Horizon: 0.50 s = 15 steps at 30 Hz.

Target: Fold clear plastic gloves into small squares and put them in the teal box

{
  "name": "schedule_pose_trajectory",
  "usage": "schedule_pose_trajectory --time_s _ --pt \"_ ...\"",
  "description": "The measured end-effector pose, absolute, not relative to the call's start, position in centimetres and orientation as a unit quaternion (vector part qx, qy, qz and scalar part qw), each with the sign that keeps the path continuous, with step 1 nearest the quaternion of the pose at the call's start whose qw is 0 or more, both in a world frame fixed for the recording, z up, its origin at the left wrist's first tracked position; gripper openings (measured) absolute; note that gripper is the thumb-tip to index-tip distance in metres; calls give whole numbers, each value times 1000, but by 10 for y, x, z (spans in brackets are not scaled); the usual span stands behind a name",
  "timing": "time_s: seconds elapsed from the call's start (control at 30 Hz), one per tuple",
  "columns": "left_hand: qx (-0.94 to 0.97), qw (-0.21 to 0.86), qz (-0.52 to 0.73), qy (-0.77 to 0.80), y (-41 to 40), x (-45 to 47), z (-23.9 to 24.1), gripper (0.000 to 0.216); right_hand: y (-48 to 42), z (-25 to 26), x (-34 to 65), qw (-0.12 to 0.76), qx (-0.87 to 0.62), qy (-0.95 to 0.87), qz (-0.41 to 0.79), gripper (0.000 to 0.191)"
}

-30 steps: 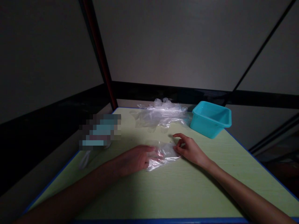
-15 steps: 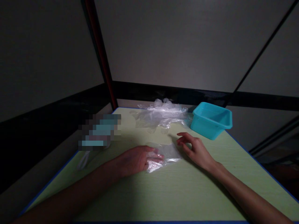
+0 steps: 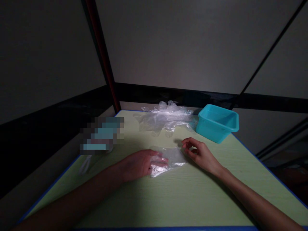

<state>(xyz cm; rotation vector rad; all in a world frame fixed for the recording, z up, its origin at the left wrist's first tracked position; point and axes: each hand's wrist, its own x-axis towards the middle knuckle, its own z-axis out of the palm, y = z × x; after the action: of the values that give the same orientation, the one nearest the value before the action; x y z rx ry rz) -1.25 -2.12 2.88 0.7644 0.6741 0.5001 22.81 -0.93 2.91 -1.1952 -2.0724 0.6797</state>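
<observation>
My left hand (image 3: 138, 166) lies low over the table with its fingers stretched out. Those fingers show through a clear thin plastic piece (image 3: 176, 155), which looks like a disposable glove; whether they are inside or beneath it, I cannot tell. At the right end of this plastic is my right hand (image 3: 201, 154), raised slightly, fingers loosely bent and thumb apart from them. Nothing shows in its grasp. Beyond both hands lies a crumpled heap of clear plastic gloves (image 3: 166, 117), some finger shapes sticking out.
A turquoise plastic basin (image 3: 211, 128) stands at the table's back right. On the left edge is a pixelated object (image 3: 103, 134) with a pale strap (image 3: 84, 165) beside it. The light green table (image 3: 168, 202) has a blue edge. Walls close off the back and left.
My right hand's fingers have curled slightly more. My left hand and the plastic around it have stayed nearly still.
</observation>
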Motion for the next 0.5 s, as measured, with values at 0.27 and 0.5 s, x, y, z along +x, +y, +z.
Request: schedule_pose_trajectory --time_s 0.27,0.5 --pt "391 846 221 287 -19 -12 27 26 -12 28 234 100 -316 -938 97 59" --pt "373 850 226 297 -21 -9 32 25 -13 15 239 22 -325 -944 55 75"
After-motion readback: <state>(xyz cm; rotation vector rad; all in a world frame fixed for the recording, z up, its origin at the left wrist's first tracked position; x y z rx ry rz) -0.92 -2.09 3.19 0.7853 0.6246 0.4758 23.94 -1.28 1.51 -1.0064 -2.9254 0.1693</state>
